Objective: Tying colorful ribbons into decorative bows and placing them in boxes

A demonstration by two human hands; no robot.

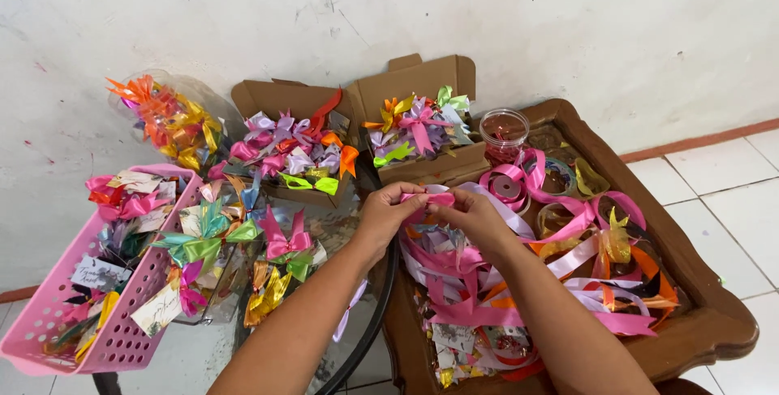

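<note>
A short piece of pink ribbon (434,198) is stretched between the 2 hands, just above the wooden tray (714,330) heaped with loose ribbons. The left hand (388,215) pinches its left end with thumb and fingers closed on it, and the right hand (473,215) pinches the other end, the fingertips of both nearly meeting. Behind them stand 2 open cardboard boxes (422,78) filled with ribbon bows, beside a small clear jar (504,133). On the left, a pink basket (122,338) holds more bows.

2 bare forearms, left hand (383,215), right hand (477,218), no sleeves, no rings
</note>
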